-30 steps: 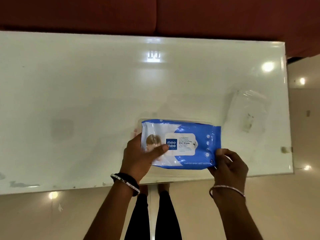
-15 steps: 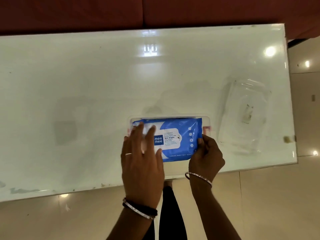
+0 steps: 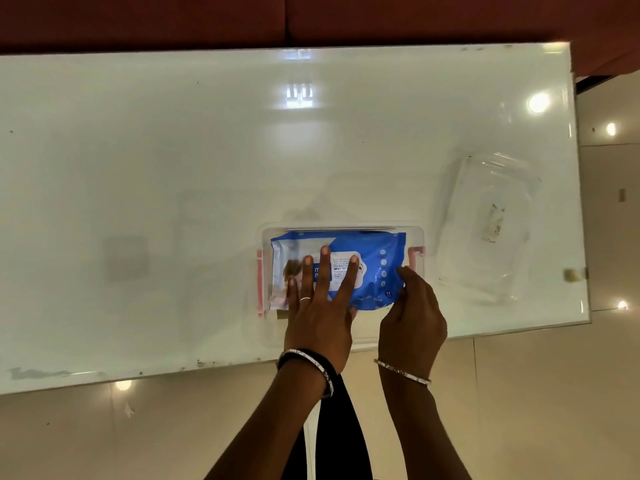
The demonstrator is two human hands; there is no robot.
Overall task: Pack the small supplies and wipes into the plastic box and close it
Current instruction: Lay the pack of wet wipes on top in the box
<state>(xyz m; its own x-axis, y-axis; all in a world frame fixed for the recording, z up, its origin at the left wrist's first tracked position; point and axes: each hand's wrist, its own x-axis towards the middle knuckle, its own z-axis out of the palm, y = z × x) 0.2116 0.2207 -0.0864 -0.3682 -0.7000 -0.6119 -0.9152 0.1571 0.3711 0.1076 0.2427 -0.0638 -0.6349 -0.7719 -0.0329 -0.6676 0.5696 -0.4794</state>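
Observation:
A blue and white pack of wet wipes (image 3: 375,251) lies inside the clear plastic box (image 3: 417,233), which has pink latches at both ends and stands near the table's front edge. My left hand (image 3: 320,306) rests flat on the pack with its fingers spread. My right hand (image 3: 412,310) pinches the pack's right front corner. The box's clear lid (image 3: 485,223) lies apart on the table to the right. Anything under the pack is hidden.
The white glossy table (image 3: 173,168) carries bright light reflections. Its right edge runs just beyond the lid. A dark red sofa (image 3: 311,19) runs along the far side. Tiled floor and my legs show below the front edge.
The wipes pack came down from above the table into the box. My left hand went from gripping the pack's left end to lying flat on top.

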